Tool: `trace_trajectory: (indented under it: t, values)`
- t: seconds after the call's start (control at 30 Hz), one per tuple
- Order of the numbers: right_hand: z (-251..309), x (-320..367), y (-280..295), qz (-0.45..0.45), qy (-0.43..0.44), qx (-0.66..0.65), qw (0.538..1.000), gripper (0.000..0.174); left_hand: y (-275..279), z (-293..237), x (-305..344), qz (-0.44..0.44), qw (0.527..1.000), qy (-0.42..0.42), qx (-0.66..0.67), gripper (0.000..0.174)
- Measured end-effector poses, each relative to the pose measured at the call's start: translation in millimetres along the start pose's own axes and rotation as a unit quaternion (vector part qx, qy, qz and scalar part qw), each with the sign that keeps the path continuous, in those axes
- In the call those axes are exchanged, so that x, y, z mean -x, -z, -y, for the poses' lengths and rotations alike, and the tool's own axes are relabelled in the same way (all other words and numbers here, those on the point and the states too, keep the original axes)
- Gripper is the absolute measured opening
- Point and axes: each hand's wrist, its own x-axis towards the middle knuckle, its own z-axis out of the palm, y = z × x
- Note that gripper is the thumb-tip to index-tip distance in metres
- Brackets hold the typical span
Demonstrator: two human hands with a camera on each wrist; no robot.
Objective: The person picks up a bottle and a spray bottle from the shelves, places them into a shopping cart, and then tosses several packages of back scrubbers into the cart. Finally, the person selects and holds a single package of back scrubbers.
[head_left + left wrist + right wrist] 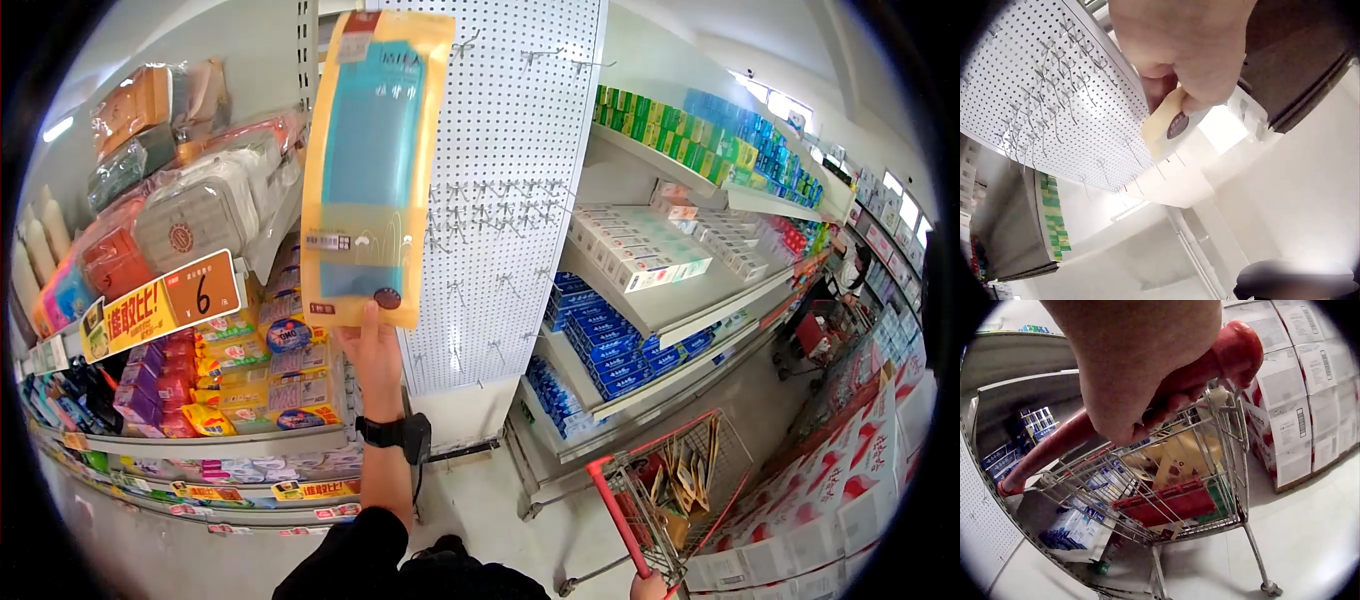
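Note:
Held upright in front of the pegboard is a packaged towel [375,170], blue behind a window in a yellow wrapper. My left hand [375,350] pinches its bottom edge, thumb on the front by a brown round mark. The left wrist view shows the left hand [1185,53] from close by, with only the packet's lower corner [1163,128] in sight. Low on the right, my right hand [648,586] grips the red handle [618,510] of a shopping cart. In the right wrist view the right hand [1141,369] wraps round that handle, its fingers partly hidden underneath.
Several yellow-brown packets [688,470] lie in the wire cart. A white pegboard [500,110] carries bare metal hooks. Left shelves hold bagged goods and soap packs [300,375] beside a price sign [165,305]. Toothpaste-like boxes [640,250] fill right shelves; stacked cartons [840,490] stand beyond the cart.

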Motion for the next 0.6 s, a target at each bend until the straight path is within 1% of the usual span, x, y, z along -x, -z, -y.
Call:
trace_trajectory:
  t: [0.07, 0.1, 0.2, 0.23, 0.33, 0.37, 0.43, 0.5, 0.53, 0.57, 0.6]
  values:
    - [-2, -6, -4, 0.02, 0.008, 0.023, 1.0, 0.042, -4, 3, -4, 0.021, 1.0, -0.007, 0.014, 0.035]
    - [-10, -9, -19, -0.037, 0.045, 0.014, 0.998, 0.042, -5, 3, -7, 0.03, 0.999, -0.005, 0.012, 0.035]
    - [-18, -14, -40, -0.065, 0.042, 0.036, 0.996, 0.041, -11, 6, -12, 0.04, 0.999, -0.004, 0.013, 0.035]
    - [-8, -6, -16, -0.047, 0.028, 0.012, 0.998, 0.04, -13, 7, -11, 0.04, 0.999, -0.005, 0.014, 0.035]
    - [-11, -10, -32, -0.119, 0.041, 0.016, 0.992, 0.04, -11, 13, -7, 0.006, 1.0, -0.018, -0.012, 0.035]
    - [-14, -10, -34, -0.104, 0.037, 0.02, 0.994, 0.04, -9, 15, -7, 0.006, 1.0, -0.01, -0.012, 0.035]
    - [0, -1, -5, -0.073, 0.031, 0.028, 0.996, 0.039, -2, 20, -6, 0.006, 1.0, 0.007, -0.013, 0.035]
    - [1, 1, -3, -0.076, 0.032, 0.004, 0.997, 0.039, 2, 25, -8, 0.007, 1.0, 0.017, -0.015, 0.036]
    - [1, 1, -3, -0.078, 0.033, -0.009, 0.996, 0.039, 2, 26, -9, 0.009, 1.0, 0.021, -0.015, 0.036]
    - [-7, -5, -23, -0.091, 0.028, 0.001, 0.995, 0.04, 1, 26, -8, -0.008, 0.999, 0.024, -0.019, 0.036]
    - [-8, -7, -27, -0.098, 0.029, 0.008, 0.995, 0.04, -3, 25, -5, -0.025, 0.999, 0.028, -0.023, 0.035]
